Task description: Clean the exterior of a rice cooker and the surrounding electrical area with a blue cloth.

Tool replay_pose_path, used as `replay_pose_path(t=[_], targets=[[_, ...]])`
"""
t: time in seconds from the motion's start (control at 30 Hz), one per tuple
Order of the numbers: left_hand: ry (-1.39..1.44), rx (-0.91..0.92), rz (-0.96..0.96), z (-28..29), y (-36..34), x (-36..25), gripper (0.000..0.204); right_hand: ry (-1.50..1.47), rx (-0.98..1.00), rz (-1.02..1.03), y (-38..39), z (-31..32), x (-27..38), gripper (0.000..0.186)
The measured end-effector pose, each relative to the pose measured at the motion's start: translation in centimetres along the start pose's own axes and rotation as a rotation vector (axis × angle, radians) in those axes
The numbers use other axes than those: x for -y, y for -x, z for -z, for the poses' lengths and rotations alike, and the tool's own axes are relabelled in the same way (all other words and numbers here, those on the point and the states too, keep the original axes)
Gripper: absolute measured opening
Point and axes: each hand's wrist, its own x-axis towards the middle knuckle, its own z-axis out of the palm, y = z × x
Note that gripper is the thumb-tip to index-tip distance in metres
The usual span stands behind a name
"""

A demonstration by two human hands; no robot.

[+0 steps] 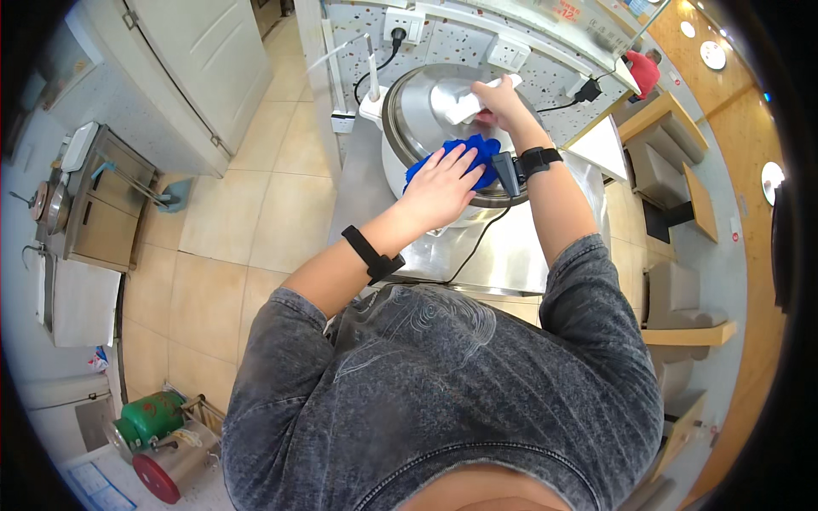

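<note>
A large round metal lid [419,95] covers a white electric cooker [394,170] in front of me. My right hand [503,104] is closed around the white handle [464,109] at the lid's middle. On the near part of the lid, my left hand [441,180] presses flat on a bunched blue cloth [482,158], its fingers spread. The cloth touches the lid's surface and part of it is hidden under my palm. Each wrist wears a black band, and a small dark device hangs by my right wrist.
The cooker stands on a stainless steel table [511,255] against a speckled wall with sockets [404,27] and plugged cords. A black cable [479,243] runs across the table. At left are a door [196,60] and a green gas cylinder [152,419]; seats and a person in red [643,72] are to the right.
</note>
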Motion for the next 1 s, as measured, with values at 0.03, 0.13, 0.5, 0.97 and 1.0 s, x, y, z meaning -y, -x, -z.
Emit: replay_pose_path(t=[0.03, 0.13, 0.5, 0.97, 1.0], targets=[[-0.002, -0.001, 0.002, 0.2, -0.1, 0.1, 0.045, 0.069, 0.052, -0.015, -0.2, 0.3, 0.3, 0.100], [-0.004, -0.010, 0.010, 0.4, -0.2, 0.4, 0.047, 0.224, 0.190, -0.035, -0.4, 1.5, 1.1, 0.098], [-0.081, 0.033, 0.122, 0.6, -1.4, 5.8, 0.050, 0.902, 0.587, -0.001, -0.4, 2.5, 5.7, 0.096], [0.022, 0.084, 0.275, -0.1, -6.0, 15.7, 0.047, 1.263, 0.764, 0.411, -0.4, 3.1, 6.0, 0.092], [0.004, 0.110, 0.230, -0.2, -6.5, 15.5, 0.046, 1.260, 0.765, 0.412, -0.4, 3.1, 5.9, 0.092]])
